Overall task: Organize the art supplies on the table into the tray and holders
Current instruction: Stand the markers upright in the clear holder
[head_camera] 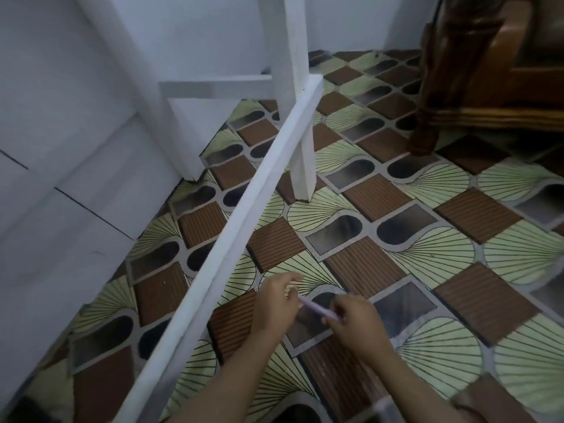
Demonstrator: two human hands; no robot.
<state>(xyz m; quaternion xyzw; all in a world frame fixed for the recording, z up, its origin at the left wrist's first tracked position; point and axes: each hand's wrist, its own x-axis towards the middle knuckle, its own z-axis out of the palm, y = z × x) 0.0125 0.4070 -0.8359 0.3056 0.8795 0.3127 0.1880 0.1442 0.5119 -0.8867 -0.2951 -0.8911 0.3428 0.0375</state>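
We held 1 lilac pen (317,309) above the floor (427,239), beside the table edge (244,209). Our right hand (354,319) gripped one end. Our left hand (276,303) curled at the other, pinch uncertain, probably to steady it.

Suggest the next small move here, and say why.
Probably raise the lilac stick toward the white table: the right hand grips it, the left hand is at its other end, both over the patterned floor, with no tray or holder in view.
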